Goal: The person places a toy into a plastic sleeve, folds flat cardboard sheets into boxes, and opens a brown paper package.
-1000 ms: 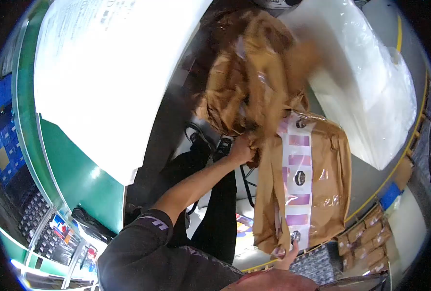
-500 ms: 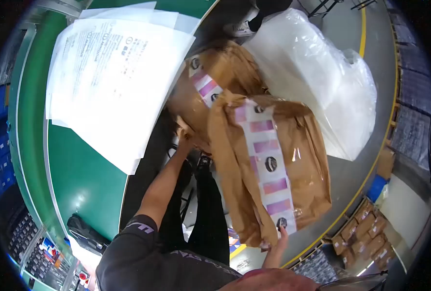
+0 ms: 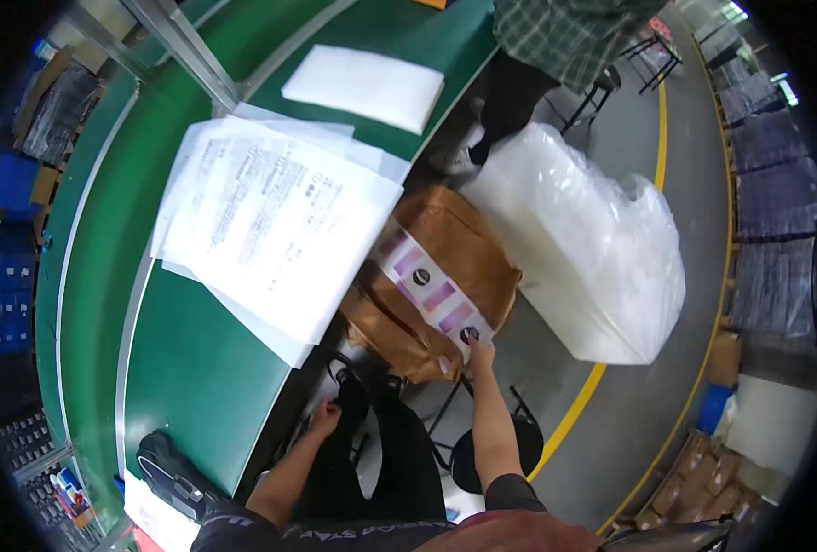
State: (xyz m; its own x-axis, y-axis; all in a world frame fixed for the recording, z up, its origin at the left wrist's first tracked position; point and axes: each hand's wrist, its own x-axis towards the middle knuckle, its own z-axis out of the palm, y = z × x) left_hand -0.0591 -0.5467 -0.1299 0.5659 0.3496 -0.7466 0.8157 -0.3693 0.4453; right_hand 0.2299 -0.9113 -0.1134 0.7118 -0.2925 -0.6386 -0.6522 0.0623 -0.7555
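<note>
A brown paper package [image 3: 464,230] with a white strip of purple squares and black round marks lies beside the green table edge. My right hand [image 3: 480,351] grips its near edge, close to one round mark. Lower left, over my legs, my left hand [image 3: 324,419] is apart from the package with its fingers curled; whether it holds anything is too small to tell. A large bag in clear plastic [image 3: 583,248] stands to the right of the package.
On the green table [image 3: 188,340] lie printed plastic sheets [image 3: 270,221], a white folded stack [image 3: 367,87] and a black bag [image 3: 174,474]. A person in a checked shirt [image 3: 556,37] is ahead. A black stool [image 3: 500,451] stands near my right arm.
The package held by my right hand has moved up and left, farther from me. My left hand has come off the brown packaging and drawn back. The view has shifted, showing more table and the person.
</note>
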